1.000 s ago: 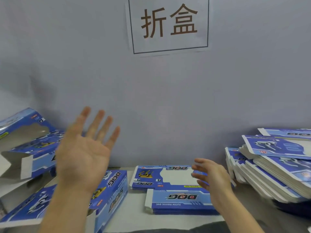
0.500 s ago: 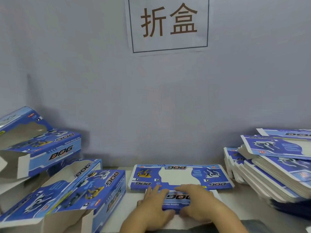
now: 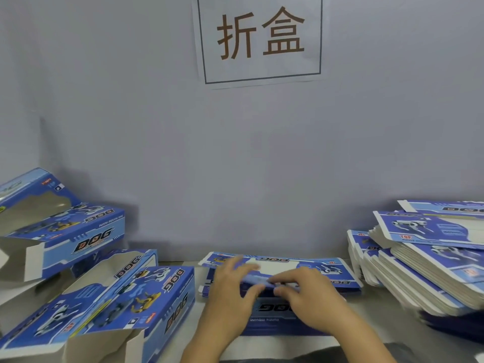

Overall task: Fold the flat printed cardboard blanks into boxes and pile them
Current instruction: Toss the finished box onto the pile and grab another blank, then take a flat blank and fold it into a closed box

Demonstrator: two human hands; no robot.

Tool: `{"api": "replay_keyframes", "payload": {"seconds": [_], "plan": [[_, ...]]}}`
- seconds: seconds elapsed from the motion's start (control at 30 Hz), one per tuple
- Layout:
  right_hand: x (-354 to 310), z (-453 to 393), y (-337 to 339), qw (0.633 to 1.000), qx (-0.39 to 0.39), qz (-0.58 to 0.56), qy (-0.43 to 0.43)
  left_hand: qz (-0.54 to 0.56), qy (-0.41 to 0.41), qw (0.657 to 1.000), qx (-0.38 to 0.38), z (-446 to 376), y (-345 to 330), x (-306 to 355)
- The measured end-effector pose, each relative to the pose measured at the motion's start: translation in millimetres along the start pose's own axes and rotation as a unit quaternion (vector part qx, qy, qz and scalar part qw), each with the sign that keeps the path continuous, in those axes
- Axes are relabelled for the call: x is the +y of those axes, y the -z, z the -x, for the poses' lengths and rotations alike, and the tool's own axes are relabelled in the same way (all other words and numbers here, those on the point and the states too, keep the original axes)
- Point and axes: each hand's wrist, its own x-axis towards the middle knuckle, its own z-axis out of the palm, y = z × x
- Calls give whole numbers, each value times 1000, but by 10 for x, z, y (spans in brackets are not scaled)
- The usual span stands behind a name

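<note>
- Centrally, both hands worked on the top blank of a low stack on the table.
- Left hand and right hand each pinched that blank's raised far edge, blurred by motion.
- Folded boxes lay piled at left.
- More flat blanks, a tall stack, stood at right.
- A sign hung on the wall.

Plain grey-blue wall, white paper sign with brown characters, pale tabletop, soft even light
</note>
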Motion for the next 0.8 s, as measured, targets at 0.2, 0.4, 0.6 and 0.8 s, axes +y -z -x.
{"api": "replay_keyframes", "payload": {"seconds": [0.2, 0.4, 0.6, 0.8], "plan": [[-64, -44, 185, 964, 248, -44, 91, 195, 2, 955, 224, -58, 86, 112], [-360, -6, 502, 870, 385, -254, 177, 364, 94, 894, 244, -67, 272, 241], [-434, 67, 585, 850, 217, -464, 120, 421, 13, 877, 230, -76, 418, 390], [-393, 22, 421, 864, 176, -465, 80, 338, -6, 911, 236, -66, 437, 436]]}}
